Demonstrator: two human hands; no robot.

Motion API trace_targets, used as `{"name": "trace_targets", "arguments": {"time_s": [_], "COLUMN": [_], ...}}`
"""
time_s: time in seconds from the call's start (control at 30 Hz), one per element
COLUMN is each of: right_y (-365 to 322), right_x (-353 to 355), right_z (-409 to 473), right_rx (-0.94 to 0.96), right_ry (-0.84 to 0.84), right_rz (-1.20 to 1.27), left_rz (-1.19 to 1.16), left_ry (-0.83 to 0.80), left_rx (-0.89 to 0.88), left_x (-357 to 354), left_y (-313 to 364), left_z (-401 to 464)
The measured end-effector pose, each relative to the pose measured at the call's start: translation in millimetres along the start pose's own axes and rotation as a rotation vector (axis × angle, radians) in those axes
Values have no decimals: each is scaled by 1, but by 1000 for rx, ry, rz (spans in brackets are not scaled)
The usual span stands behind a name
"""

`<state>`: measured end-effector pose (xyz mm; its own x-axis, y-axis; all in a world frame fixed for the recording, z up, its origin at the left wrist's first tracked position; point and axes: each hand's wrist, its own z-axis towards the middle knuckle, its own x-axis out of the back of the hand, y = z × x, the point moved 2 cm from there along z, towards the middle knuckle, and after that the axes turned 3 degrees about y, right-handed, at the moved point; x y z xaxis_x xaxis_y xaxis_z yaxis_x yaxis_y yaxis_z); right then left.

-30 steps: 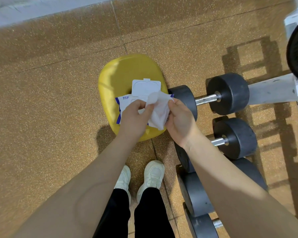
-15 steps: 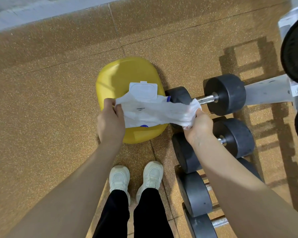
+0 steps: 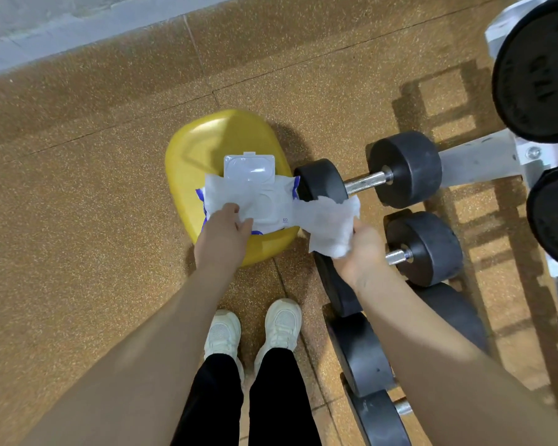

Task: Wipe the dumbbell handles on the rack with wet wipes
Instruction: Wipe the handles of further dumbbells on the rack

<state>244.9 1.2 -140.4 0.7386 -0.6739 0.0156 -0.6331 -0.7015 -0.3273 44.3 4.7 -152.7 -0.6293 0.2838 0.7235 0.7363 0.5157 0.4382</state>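
Speckled orange rubber floor (image 3: 78, 220) fills the head view, bounded by a pale grey strip along the top left edge, with wide open floor to the left. One yellow stool (image 3: 213, 146) stands ahead of two white shoes (image 3: 252, 326). On it lies one wet wipes pack (image 3: 264, 201), lid flipped open. To the right, a grey metal rack (image 3: 484, 159) holds dumbbells; two chrome handles show clearly, the upper dumbbell handle (image 3: 366, 181) and a lower handle (image 3: 397, 255), others hidden by the right arm. The left hand (image 3: 223, 239) pinches the sheet's left part over the pack. The right hand (image 3: 363, 249) grips the bunched end of one white wipe (image 3: 326, 223), just below the upper handle. The hands are apart.
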Motion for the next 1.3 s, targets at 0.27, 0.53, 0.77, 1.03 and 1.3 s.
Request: {"name": "trace_targets", "arguments": {"time_s": [0.27, 0.53, 0.77, 1.03, 1.3], "right_y": [0, -31, -29, 41, 129], "right_x": [10, 89, 217, 366, 478], "right_z": [-48, -165, -259, -355, -386], "right_rx": [27, 219, 329, 298, 298], "right_ry": [-277, -363, -126, -127, -242], "right_rz": [-91, -22, 154, 820, 830], "left_rz": [-293, -183, 80, -111, 0], "left_ry": [-190, -856, -1121, -1422, -1507], "left_rx": [-198, -540, -637, -280, -412], "left_x": [40, 69, 51, 2, -61], "left_y": [52, 157, 201, 239, 229], "left_z": [-45, -136, -250, -422, -564]}}
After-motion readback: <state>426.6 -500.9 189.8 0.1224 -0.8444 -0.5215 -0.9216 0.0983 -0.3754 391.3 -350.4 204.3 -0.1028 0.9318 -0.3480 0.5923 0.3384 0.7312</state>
